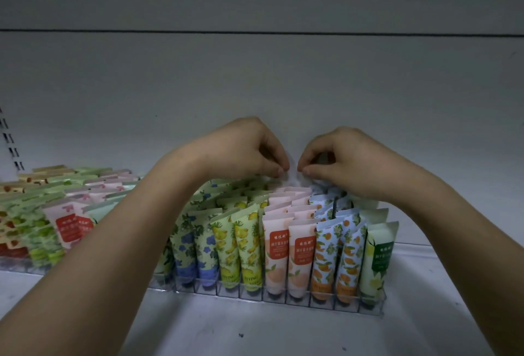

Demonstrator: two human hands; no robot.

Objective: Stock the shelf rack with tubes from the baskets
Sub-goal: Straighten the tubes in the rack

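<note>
Pinching 1 pale tube (293, 182) by its top edge, left hand (249, 148) and right hand (337, 154) equally near; long axis upright, rack (283, 297) slot directly below.

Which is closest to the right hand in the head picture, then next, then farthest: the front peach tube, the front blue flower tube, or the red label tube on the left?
From the right hand:
1. Front peach tube, just below, slightly left.
2. Front blue flower tube, further left.
3. Red label tube, far left, in the other rack.

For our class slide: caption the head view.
Both hands, left and right, pinch a pale tube above the clear rack of tubes.
</note>
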